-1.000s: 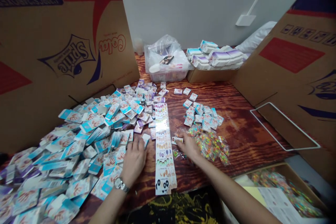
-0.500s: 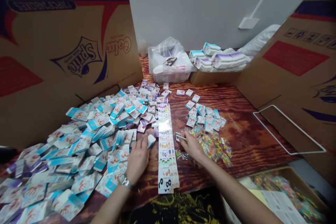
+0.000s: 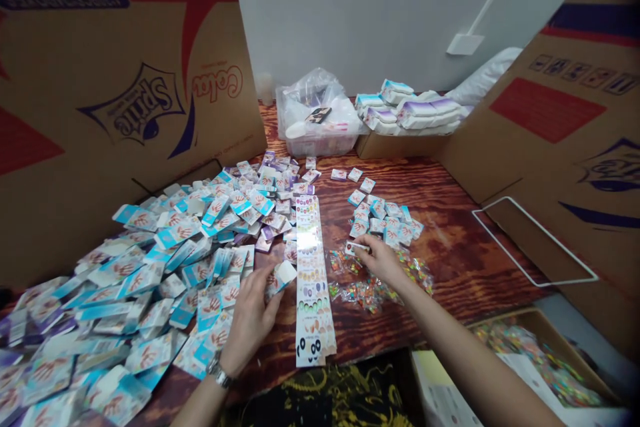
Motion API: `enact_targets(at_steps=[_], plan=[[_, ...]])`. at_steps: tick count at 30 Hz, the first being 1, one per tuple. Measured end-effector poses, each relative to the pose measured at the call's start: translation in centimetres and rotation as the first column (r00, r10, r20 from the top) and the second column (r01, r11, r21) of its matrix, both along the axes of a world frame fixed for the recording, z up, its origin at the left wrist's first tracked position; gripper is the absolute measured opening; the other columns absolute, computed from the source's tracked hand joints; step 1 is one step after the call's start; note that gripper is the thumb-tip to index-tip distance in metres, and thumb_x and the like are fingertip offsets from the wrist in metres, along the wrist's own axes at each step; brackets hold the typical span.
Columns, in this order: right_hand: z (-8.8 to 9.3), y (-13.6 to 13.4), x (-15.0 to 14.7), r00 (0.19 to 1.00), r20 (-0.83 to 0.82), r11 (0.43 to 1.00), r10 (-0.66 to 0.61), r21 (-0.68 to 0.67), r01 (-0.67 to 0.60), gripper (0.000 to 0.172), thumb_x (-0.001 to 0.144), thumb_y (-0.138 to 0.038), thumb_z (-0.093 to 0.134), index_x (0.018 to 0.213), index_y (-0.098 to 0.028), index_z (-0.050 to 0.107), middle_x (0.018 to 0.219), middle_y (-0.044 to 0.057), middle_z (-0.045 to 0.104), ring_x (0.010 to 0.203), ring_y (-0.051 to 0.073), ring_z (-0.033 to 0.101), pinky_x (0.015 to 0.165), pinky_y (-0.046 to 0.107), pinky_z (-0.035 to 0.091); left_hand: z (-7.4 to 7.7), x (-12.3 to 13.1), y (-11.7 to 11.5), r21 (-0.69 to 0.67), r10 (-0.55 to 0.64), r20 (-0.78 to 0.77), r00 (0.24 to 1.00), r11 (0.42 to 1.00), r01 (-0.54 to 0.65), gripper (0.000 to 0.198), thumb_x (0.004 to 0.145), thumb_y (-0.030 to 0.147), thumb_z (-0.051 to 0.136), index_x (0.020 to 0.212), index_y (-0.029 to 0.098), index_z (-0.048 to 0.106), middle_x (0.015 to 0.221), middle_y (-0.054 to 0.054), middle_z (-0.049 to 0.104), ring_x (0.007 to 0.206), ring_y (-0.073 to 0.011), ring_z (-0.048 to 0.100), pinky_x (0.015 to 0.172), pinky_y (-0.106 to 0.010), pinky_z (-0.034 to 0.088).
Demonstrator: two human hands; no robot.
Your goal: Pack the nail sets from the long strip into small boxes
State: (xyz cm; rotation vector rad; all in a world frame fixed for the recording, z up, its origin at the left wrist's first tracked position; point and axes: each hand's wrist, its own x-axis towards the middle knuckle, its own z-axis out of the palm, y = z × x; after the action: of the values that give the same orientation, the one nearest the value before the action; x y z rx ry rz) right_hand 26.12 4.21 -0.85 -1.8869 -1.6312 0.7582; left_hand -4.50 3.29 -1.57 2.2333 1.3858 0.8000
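Right hand point(image 3: 383, 263) has shifted forward over the packets point(image 3: 371, 297), pinching a small printed strip point(image 3: 356, 249); left hand point(image 3: 253, 310) holds a box point(image 3: 275, 281) beside the sticker sheets point(image 3: 307, 268) (gripped by one end, presumably keeping its flap point(image 3: 287, 271) free).

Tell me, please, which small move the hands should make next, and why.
Perhaps bring the right hand toward the small box: that hand pinches a small white strip, while the left hand holds the box, its end possibly open, across the sticker sheets.

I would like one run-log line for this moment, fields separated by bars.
left hand: holds small box | right hand: holds small white piece | between hands: sticker sheets | nearby: box pile, colourful packets
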Motion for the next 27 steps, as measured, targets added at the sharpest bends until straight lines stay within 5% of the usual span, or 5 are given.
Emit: enact_targets(at_steps=[5,12,19,24,27], plan=[[-2.9,-1.2,-3.3,0.997,-0.008,0.992,-0.082,-0.092,0.081,0.018,0.084,-0.032,0.048,0.090,-0.018,0.059,0.069,0.000,0.065,0.056,0.015,0.059,0.052,0.024,0.041,0.2,0.6,-0.1,-0.025,-0.002,-0.002,1.000,1.000,0.002,0.041,0.087,0.029,0.050,0.126,0.020,0.043,0.118,-0.012,0.056,0.109,-0.0263,0.053,0.090,-0.042,0.045],[-4.6,-1.6,-5.2,0.989,0.124,0.992,-0.083,-0.085,0.094,0.008,0.078,-0.020,0.056,0.085,-0.018,0.057,0.081,0.005,0.063,0.077,0.019,0.060,0.067,0.027,0.040,0.0,1.1,-0.6,-0.004,-0.003,0.015,1.000,1.000,0.003,0.039,0.086,0.029,0.051,0.124,0.020,0.044,0.117,-0.011,0.057,0.110,-0.0263,0.053,0.092,-0.043,0.044],[-0.3,-2.0,-4.0,0.989,0.073,0.992,0.125,-0.023,-0.124,0.010,0.088,-0.024,0.045,0.085,-0.020,0.054,0.078,0.001,0.060,0.073,0.016,0.056,0.066,0.025,0.040,0.7,1.0,-0.8,-0.036,-0.050,0.038,0.998,0.998,0.051,0.040,0.088,0.024,0.049,0.127,0.022,0.042,0.122,-0.011,0.054,0.113,-0.0258,0.050,0.095,-0.044,0.042],[4.3,-2.0,-4.5,0.954,-0.156,0.966,0.257,0.060,-0.251,0.020,0.087,-0.030,0.052,0.105,-0.021,0.055,0.087,0.001,0.065,0.077,0.017,0.060,0.067,0.026,0.043,1.3,1.5,-0.9,0.013,-0.094,0.011,0.996,0.996,0.093,0.044,0.087,0.016,0.046,0.130,0.023,0.039,0.121,-0.010,0.054,0.113,-0.0255,0.048,0.096,-0.045,0.041],[5.8,-1.5,-5.7,0.910,-0.214,0.934,0.355,0.026,-0.357,0.016,0.086,-0.030,0.054,0.098,-0.021,0.060,0.084,0.001,0.066,0.075,0.017,0.060,0.064,0.025,0.043,1.7,1.9,-1.2,0.046,-0.112,-0.028,0.993,0.993,0.113,0.049,0.086,0.011,0.043,0.133,0.022,0.035,0.122,-0.011,0.051,0.114,-0.0254,0.046,0.096,-0.046,0.041]])
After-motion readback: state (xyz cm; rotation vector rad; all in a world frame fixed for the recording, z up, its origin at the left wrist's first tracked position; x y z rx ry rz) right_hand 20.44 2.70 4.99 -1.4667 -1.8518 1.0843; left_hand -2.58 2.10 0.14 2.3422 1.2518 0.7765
